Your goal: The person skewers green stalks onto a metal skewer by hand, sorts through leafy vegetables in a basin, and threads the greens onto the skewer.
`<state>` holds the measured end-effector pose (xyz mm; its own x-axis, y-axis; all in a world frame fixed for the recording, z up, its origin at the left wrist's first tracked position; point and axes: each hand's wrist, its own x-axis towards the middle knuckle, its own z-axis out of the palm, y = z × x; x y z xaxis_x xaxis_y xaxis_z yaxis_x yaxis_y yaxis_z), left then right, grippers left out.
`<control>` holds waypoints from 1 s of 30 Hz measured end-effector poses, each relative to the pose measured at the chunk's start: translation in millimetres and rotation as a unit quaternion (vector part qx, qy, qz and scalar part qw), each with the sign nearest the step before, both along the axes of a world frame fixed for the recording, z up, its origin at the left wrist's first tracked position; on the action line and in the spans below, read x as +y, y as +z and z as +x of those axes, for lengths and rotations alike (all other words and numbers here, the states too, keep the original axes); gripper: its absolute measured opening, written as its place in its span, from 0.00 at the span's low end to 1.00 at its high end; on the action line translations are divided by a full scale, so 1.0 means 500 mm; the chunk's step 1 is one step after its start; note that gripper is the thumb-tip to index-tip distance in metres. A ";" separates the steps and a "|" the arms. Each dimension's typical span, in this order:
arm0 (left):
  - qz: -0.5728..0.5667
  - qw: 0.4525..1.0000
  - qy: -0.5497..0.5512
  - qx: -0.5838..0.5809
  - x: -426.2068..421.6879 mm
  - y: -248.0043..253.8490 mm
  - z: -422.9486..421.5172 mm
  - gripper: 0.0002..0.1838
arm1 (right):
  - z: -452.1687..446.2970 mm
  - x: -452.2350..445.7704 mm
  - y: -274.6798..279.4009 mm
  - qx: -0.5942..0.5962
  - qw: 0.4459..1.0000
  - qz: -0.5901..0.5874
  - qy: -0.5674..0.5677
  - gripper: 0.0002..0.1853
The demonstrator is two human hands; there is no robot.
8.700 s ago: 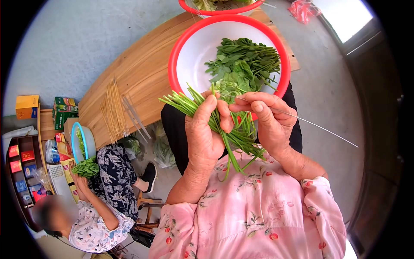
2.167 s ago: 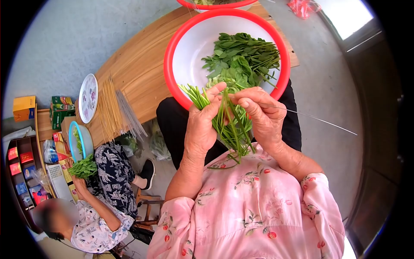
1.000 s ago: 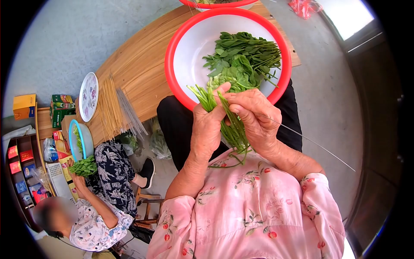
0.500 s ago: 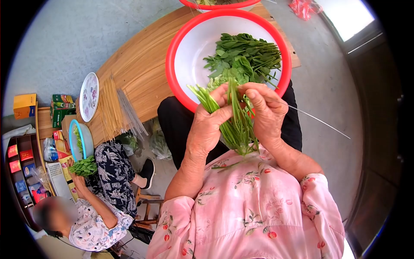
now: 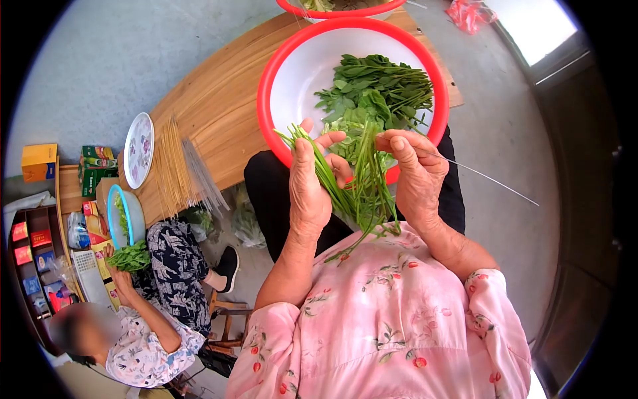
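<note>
My left hand (image 5: 309, 196) cradles a bunch of green vegetable stalks (image 5: 339, 197) in its palm, thumb up and fingers loosened. Part of the bunch stands upright between my hands, its tops near my right fingertips. A thin metal skewer (image 5: 495, 186) is pinched in my right hand (image 5: 420, 173) and sticks out to the right. Whether its hidden tip passes through the stalks, I cannot tell. Just beyond my hands, a white basin with a red rim (image 5: 267, 86) holds dark leafy greens (image 5: 382, 80) and paler lettuce-like leaves (image 5: 355, 120).
Bamboo skewers (image 5: 171, 159) and metal skewers (image 5: 203, 176) lie on the wooden table (image 5: 212, 86) beside a patterned oval plate (image 5: 139, 150). Another red-rimmed basin (image 5: 342, 12) stands at the far end. At left, a seated person (image 5: 153, 339) holds leafy greens (image 5: 129, 257) near a blue-rimmed basin (image 5: 135, 216).
My left fingers have loosened and spread, and the thumb has lifted off the stalks. The bunch has fanned apart slightly. My right hand still pinches the skewer, barely shifted.
</note>
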<state>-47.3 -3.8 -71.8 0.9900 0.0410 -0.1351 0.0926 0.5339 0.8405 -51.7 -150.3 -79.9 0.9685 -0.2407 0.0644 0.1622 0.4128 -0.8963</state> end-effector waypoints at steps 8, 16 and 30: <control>0.041 0.998 0.031 0.042 -0.001 0.010 -0.006 0.13 | -0.004 0.015 0.019 -0.039 0.998 -0.056 0.018 0.08; 0.047 0.995 0.060 0.067 -0.009 0.030 -0.010 0.07 | 0.001 0.023 0.024 -0.109 0.986 -0.124 0.022 0.05; 0.064 0.993 0.072 0.069 -0.017 0.037 -0.018 0.06 | 0.002 0.026 0.015 -0.112 0.983 -0.144 0.022 0.05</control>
<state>-56.2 -12.1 -53.3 0.9454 0.2055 -0.2528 0.1418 0.4390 0.8872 -50.9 -137.4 -72.2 0.9314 -0.1393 0.3364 0.3563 0.1580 -0.9209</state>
